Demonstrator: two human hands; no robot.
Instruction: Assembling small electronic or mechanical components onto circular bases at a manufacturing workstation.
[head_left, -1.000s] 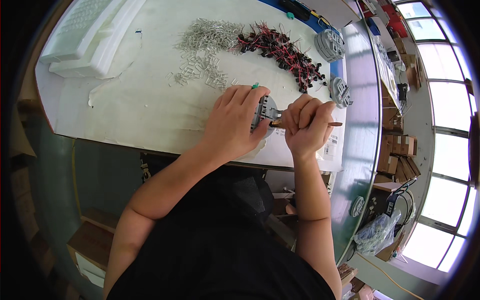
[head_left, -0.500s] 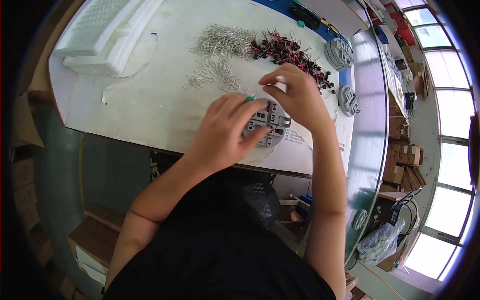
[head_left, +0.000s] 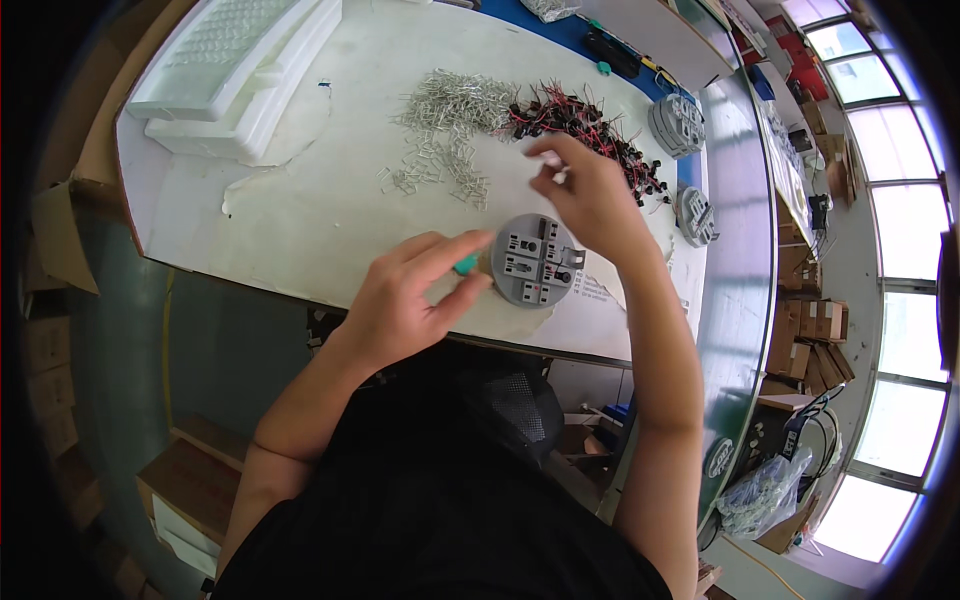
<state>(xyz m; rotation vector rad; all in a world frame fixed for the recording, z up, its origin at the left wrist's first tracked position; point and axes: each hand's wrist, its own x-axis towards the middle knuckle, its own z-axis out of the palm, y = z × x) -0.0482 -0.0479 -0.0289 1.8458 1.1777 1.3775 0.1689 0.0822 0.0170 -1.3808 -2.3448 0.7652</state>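
A round grey base (head_left: 508, 281) with black and metal contacts lies on the table near its front edge, a small metal bracket on its right side. Just left of it is my left hand (head_left: 392, 305), thumb and forefinger spread apart. A green patch (head_left: 466, 264) shows between those two fingers; whether it is worn on a fingertip or held, I cannot tell. My right hand (head_left: 592, 203) hovers above and right of the base, fingers curled into a pinch. Something small and whitish (head_left: 552, 160) shows at its fingertips, blurred.
Beyond the hands lie a heap of small U-shaped metal pins (head_left: 455, 103) and a pile of black parts with red wires (head_left: 585, 117). White foam trays (head_left: 215, 120) stand at the far left. More grey bases (head_left: 677, 126) are stacked at the right, with a single base (head_left: 697, 216) nearer.
My left hand has drawn back left and down off the base, uncovering it, and the green patch moved with it. My right hand stays above the base, its fingers still curled.
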